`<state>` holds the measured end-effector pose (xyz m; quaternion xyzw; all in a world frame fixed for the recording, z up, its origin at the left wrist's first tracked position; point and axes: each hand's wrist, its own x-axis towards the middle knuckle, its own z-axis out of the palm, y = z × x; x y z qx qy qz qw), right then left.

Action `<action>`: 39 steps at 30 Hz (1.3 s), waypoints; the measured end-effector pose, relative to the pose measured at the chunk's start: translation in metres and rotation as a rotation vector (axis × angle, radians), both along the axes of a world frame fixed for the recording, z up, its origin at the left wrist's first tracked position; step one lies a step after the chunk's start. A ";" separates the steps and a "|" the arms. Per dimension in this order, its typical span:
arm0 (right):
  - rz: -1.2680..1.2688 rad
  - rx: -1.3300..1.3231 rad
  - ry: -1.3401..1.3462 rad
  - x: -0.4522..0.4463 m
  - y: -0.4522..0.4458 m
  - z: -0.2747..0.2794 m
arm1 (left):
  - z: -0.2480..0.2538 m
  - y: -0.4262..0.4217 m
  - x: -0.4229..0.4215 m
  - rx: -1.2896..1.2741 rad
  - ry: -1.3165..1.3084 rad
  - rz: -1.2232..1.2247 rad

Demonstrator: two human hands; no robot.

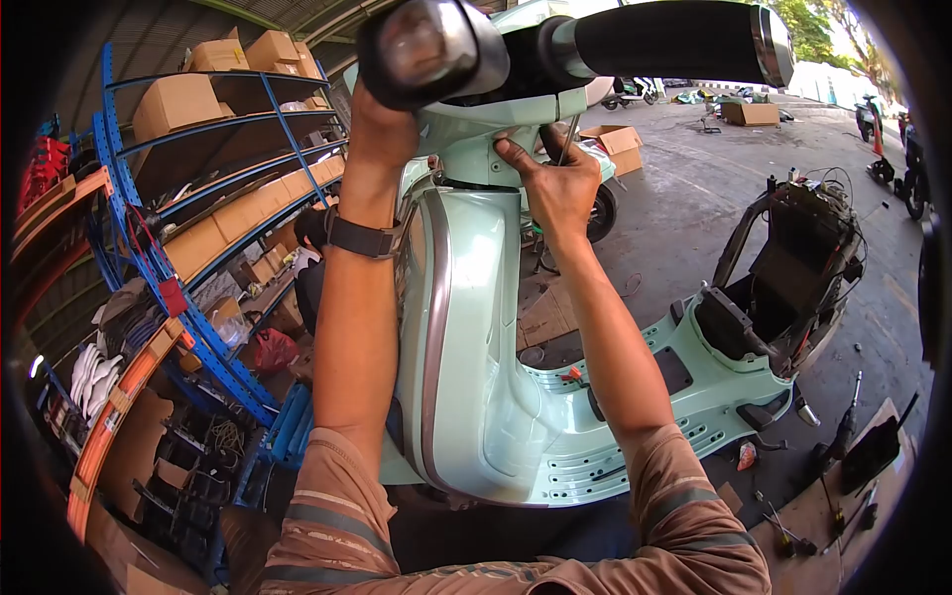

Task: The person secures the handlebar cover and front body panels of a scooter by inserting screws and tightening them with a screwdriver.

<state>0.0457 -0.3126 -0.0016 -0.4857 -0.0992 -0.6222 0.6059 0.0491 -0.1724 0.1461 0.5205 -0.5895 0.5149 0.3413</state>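
Note:
A mint-green scooter (466, 347) stands before me, its handlebar high in view with a black grip (664, 45) pointing right and another grip end (421, 50) close to the camera. My left hand (382, 129) is raised beneath the near grip, against the handlebar cover (456, 124); its fingers are hidden. On the other side, my right hand (563, 183) has its thumb pressed to the green steering-column cover (488, 161), with fingers curled up behind the handlebar cover. A thin metal rod (572, 139) shows by those fingers; whether they hold it is unclear.
Blue shelving (129, 208) with cardboard boxes rises at left. The scooter's rear frame (793, 258) has its seat off and wires exposed. Hand tools (783, 535) and a power tool (843, 426) lie at lower right. An open box (615, 144) and parked scooters stand farther back.

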 end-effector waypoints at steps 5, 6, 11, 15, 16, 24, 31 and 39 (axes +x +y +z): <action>-0.026 0.043 0.006 0.008 0.002 -0.003 | -0.023 0.029 0.025 0.163 -0.133 -0.064; 0.029 0.060 -0.038 0.011 0.002 -0.002 | -0.025 0.035 0.027 0.200 -0.099 -0.101; 0.026 0.075 -0.061 -0.001 -0.004 0.000 | -0.018 0.019 -0.048 0.458 0.079 -0.258; -0.005 0.084 0.007 -0.001 -0.007 -0.004 | -0.028 0.008 -0.061 0.352 -0.179 0.281; 0.012 0.079 -0.006 0.009 -0.008 -0.005 | -0.035 0.002 -0.055 0.285 -0.151 0.134; 0.087 0.091 0.002 0.013 -0.003 -0.010 | -0.052 -0.012 -0.023 -0.175 -0.609 0.490; 0.003 0.008 0.039 0.005 -0.009 -0.011 | -0.048 -0.014 -0.023 -0.170 -0.669 0.418; 0.765 0.223 0.589 -0.107 -0.036 -0.130 | -0.049 -0.016 -0.031 -0.157 -0.701 0.527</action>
